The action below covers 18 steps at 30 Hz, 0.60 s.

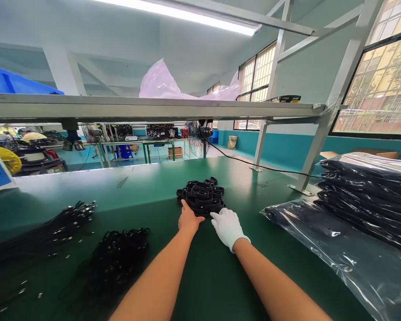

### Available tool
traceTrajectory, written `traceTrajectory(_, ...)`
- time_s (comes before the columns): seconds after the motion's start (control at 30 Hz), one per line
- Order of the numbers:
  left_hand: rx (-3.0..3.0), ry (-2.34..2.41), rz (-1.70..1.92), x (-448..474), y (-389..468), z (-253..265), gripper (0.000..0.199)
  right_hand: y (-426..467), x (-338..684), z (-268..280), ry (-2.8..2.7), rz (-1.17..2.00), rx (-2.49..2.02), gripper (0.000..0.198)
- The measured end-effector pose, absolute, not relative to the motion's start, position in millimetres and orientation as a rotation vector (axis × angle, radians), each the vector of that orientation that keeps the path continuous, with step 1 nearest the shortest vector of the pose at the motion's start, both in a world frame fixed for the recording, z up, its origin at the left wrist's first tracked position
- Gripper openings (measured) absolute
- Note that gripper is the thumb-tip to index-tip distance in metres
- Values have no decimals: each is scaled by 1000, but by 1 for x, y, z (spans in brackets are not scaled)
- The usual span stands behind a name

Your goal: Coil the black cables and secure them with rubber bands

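A pile of coiled black straps or cables (200, 196) sits on the green tabletop straight ahead of me. My left hand (188, 219), bare, touches its front left edge with thumb and forefinger spread apart. Against the front right edge rests my right hand (227, 226) in a white glove, its fingers stretched toward the coils and partly bent. Neither hand lifts the pile. Some of the left fingertips are hidden against the coils.
Loose black cables with metal ends (70, 220) and a tangled black heap (120, 249) lie at left. Plastic-wrapped black packs (367, 191) are stacked at right. A shelf (153, 107) spans overhead, and a black cord (254, 164) runs along the back right.
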<state>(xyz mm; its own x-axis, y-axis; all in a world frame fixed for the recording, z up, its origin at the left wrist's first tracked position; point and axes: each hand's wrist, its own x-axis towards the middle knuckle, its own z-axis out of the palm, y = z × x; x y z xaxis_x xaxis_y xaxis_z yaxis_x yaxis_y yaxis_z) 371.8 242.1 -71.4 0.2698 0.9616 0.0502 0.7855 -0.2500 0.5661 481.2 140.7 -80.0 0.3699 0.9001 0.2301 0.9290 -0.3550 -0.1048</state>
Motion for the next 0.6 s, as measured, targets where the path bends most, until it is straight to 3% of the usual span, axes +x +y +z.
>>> traceTrajectory(0.3, 2490, 1386, 497, 332, 176, -82, 35, 118, 457, -83, -1630, -230, -2392, 35)
traceTrajectory(0.6, 2604, 1145, 281, 261, 79, -78, 62, 77, 408, -85, -1563, -156, -2448, 42)
